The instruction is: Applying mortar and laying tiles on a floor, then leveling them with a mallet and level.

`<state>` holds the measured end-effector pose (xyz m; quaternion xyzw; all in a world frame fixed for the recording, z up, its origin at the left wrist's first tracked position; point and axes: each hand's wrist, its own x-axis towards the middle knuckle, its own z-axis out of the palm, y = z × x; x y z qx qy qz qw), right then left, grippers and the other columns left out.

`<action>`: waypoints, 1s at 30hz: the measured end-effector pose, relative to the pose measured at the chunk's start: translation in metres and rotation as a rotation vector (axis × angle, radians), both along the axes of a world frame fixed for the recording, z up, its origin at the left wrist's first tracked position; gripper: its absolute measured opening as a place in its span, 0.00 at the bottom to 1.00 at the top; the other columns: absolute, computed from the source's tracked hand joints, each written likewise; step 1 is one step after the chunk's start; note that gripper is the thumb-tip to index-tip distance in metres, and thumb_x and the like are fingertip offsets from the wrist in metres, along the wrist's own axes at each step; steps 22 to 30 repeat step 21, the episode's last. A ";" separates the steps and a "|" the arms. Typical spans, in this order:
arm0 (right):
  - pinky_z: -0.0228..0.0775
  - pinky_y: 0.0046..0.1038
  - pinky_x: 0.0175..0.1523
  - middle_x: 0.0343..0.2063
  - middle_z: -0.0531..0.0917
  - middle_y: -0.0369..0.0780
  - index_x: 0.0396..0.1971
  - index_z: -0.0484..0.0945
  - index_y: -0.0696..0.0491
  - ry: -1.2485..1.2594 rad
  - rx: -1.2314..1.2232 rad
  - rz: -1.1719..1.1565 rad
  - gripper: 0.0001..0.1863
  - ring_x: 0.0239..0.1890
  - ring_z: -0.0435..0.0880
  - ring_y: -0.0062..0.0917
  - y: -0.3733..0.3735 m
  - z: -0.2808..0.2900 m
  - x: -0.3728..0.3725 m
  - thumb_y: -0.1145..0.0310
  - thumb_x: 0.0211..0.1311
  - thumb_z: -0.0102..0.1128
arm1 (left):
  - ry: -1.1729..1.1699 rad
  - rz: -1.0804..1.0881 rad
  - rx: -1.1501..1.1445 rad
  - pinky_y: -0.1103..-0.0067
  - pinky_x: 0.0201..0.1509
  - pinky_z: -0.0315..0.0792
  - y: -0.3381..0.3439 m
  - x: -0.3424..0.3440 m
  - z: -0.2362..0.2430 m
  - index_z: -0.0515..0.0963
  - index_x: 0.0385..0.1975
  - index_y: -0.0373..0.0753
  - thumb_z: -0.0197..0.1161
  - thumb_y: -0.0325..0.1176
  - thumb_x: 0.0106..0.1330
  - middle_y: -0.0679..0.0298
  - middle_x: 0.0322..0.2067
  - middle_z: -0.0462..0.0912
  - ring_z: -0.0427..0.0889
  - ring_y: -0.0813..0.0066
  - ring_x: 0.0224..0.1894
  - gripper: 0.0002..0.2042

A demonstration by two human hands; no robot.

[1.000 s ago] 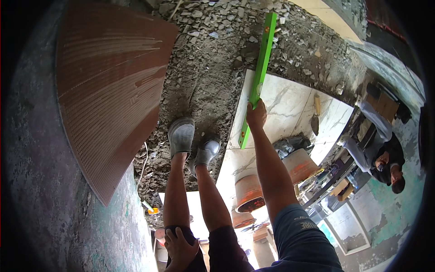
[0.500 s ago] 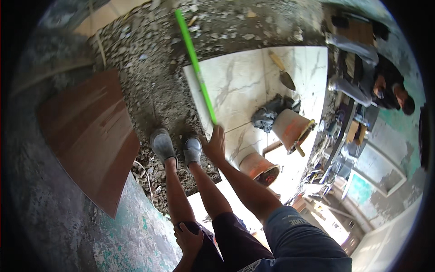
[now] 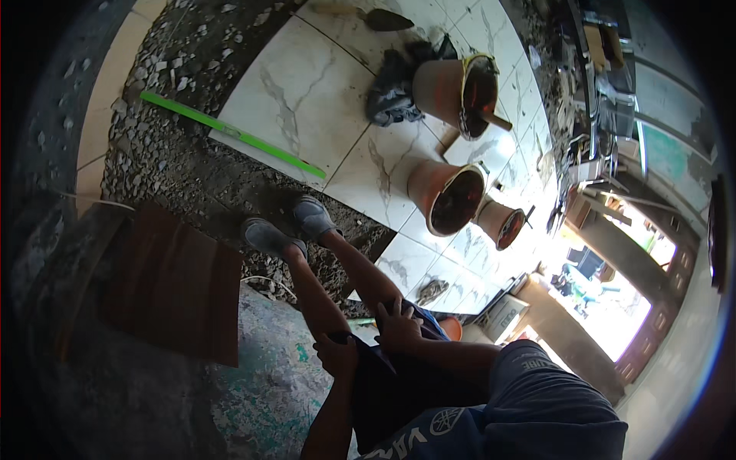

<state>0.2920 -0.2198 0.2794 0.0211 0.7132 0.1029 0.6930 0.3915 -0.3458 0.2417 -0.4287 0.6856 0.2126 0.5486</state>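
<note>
My left hand [image 3: 336, 356] rests on my left leg at the hem of my dark shorts, its fingers lying against the leg. Over my right thigh, my right hand [image 3: 399, 328] is spread across the shorts, with no tool in it. Beyond my feet lies a long green spirit level [image 3: 230, 134], one end on the marbled white tiles [image 3: 299, 80] and the other over the rubble. My grey clogs [image 3: 264, 236] stand on the dark soil beside the tile edge.
To the right stand a large bucket [image 3: 437, 88], another bucket [image 3: 429, 188] and a smaller one [image 3: 491, 218]. A dark crumpled bag [image 3: 392, 96] and a trowel [image 3: 387, 20] lie on the tiles. At left is a brown board [image 3: 172, 287]. Rubble [image 3: 165, 146] borders the tiles.
My right hand has let go of the green level and moved back to my right thigh. My view has turned, bringing the buckets into fuller sight. My left hand still rests on my leg.
</note>
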 end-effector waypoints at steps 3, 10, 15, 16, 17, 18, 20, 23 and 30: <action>0.61 0.73 0.50 0.69 0.49 0.60 0.70 0.53 0.44 0.053 0.024 -0.005 0.44 0.63 0.59 0.68 0.001 -0.013 0.011 0.55 0.52 0.63 | -0.049 -0.048 -0.003 0.58 0.50 0.75 0.000 -0.005 -0.002 0.65 0.57 0.35 0.70 0.45 0.52 0.45 0.49 0.71 0.77 0.46 0.50 0.35; 0.59 0.74 0.49 0.67 0.53 0.60 0.67 0.59 0.44 0.105 0.065 -0.049 0.36 0.62 0.60 0.67 0.006 -0.028 0.028 0.58 0.57 0.54 | -0.073 -0.161 -0.030 0.57 0.50 0.75 0.001 -0.021 -0.001 0.66 0.58 0.36 0.69 0.48 0.52 0.47 0.49 0.71 0.78 0.47 0.50 0.35; 0.59 0.74 0.49 0.67 0.54 0.60 0.67 0.59 0.44 0.142 0.072 -0.126 0.35 0.62 0.61 0.67 0.008 -0.032 0.037 0.57 0.58 0.53 | -0.182 -0.206 0.004 0.56 0.52 0.74 0.004 -0.023 -0.002 0.63 0.63 0.38 0.67 0.51 0.52 0.45 0.51 0.69 0.77 0.46 0.51 0.40; 0.59 0.74 0.49 0.67 0.55 0.60 0.67 0.59 0.44 0.150 0.069 -0.121 0.35 0.62 0.61 0.67 0.009 -0.033 0.037 0.57 0.58 0.53 | -0.183 -0.216 0.006 0.56 0.52 0.74 0.004 -0.023 -0.003 0.63 0.63 0.38 0.67 0.51 0.52 0.45 0.51 0.69 0.77 0.46 0.51 0.40; 0.59 0.74 0.49 0.67 0.55 0.59 0.67 0.59 0.44 0.130 0.080 -0.088 0.35 0.62 0.62 0.67 0.009 -0.033 0.038 0.57 0.58 0.52 | -0.188 -0.221 0.003 0.57 0.51 0.74 0.004 -0.022 -0.004 0.63 0.63 0.38 0.66 0.52 0.52 0.45 0.51 0.69 0.77 0.46 0.52 0.40; 0.59 0.74 0.49 0.67 0.55 0.59 0.67 0.59 0.44 0.153 0.072 -0.121 0.35 0.62 0.62 0.67 0.010 -0.033 0.038 0.57 0.58 0.52 | -0.205 -0.225 0.007 0.57 0.51 0.74 0.005 -0.022 -0.004 0.63 0.63 0.38 0.66 0.53 0.52 0.46 0.51 0.69 0.76 0.46 0.52 0.40; 0.58 0.74 0.50 0.68 0.54 0.59 0.69 0.57 0.44 0.127 0.075 -0.126 0.37 0.62 0.61 0.67 0.009 -0.033 0.037 0.57 0.58 0.53 | -0.212 -0.230 0.003 0.57 0.53 0.74 0.005 -0.022 -0.005 0.63 0.63 0.38 0.66 0.53 0.51 0.46 0.52 0.69 0.76 0.46 0.52 0.40; 0.58 0.74 0.50 0.68 0.54 0.59 0.69 0.57 0.44 0.131 0.072 -0.108 0.37 0.62 0.61 0.67 0.009 -0.032 0.037 0.57 0.58 0.53 | -0.228 -0.230 0.002 0.58 0.54 0.73 0.005 -0.022 -0.005 0.63 0.63 0.39 0.66 0.53 0.51 0.47 0.52 0.69 0.76 0.47 0.53 0.41; 0.58 0.74 0.50 0.68 0.54 0.59 0.69 0.57 0.44 0.131 0.072 -0.108 0.37 0.62 0.61 0.67 0.009 -0.032 0.037 0.57 0.58 0.53 | -0.228 -0.230 0.002 0.58 0.54 0.73 0.005 -0.022 -0.005 0.63 0.63 0.39 0.66 0.53 0.51 0.47 0.52 0.69 0.76 0.47 0.53 0.41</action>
